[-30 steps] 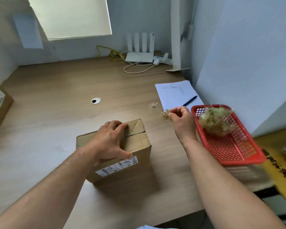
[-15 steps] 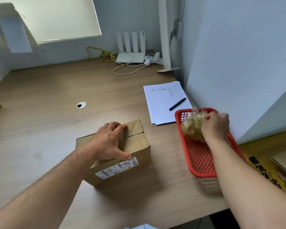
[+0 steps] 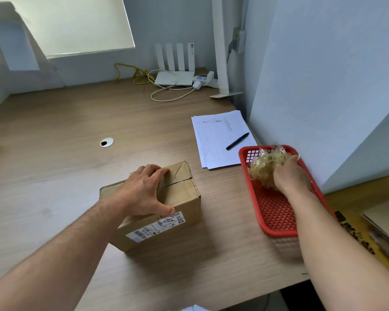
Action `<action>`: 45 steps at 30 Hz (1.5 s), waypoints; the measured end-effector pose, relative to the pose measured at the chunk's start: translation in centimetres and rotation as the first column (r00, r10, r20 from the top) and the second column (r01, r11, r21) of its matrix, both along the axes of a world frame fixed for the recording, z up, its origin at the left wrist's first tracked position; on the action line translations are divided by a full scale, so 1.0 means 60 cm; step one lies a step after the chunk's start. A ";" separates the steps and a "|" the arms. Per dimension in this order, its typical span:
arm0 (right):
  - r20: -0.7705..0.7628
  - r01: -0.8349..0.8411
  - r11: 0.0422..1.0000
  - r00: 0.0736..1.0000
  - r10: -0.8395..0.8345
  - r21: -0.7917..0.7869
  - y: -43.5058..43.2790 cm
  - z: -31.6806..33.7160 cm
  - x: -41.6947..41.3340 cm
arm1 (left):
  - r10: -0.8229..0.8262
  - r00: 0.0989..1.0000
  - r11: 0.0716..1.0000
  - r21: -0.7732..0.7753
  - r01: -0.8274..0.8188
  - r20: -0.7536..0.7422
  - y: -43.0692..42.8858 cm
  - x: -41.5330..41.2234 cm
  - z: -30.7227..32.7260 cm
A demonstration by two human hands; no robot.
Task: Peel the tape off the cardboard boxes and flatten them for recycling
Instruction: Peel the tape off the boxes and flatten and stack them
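The box (image 3: 182,189) sits on the desk (image 3: 54,176) near the middle of its front edge, label on the near side, top seam split open. The left hand (image 3: 144,191) spans the box's top in a wide clasp, fingers over the far edge, thumb on the near edge. At the desk's right edge, the right hand (image 3: 290,173) reaches into the red basket (image 3: 276,216), fingers curled over a tape wad (image 3: 263,167) at its far end.

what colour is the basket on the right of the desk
Red, with a grid of small holes: the basket shows best in the head view.
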State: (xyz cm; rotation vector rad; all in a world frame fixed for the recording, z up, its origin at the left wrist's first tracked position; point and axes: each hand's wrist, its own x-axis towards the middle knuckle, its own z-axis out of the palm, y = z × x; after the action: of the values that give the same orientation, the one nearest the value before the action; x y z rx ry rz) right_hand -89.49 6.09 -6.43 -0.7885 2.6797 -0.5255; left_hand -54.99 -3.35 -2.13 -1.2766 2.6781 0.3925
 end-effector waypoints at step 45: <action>0.510 -0.364 0.770 0.590 0.626 -0.524 -0.041 0.011 0.508 | 0.660 0.444 0.752 0.527 -0.396 -0.607 0.102 0.405 -0.071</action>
State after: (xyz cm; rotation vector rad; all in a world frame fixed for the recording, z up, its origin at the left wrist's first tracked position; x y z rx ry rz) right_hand -59.00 3.63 -5.79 -1.1498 1.5965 -0.9524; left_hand -30.70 2.77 -6.41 -2.2229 2.4233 1.7593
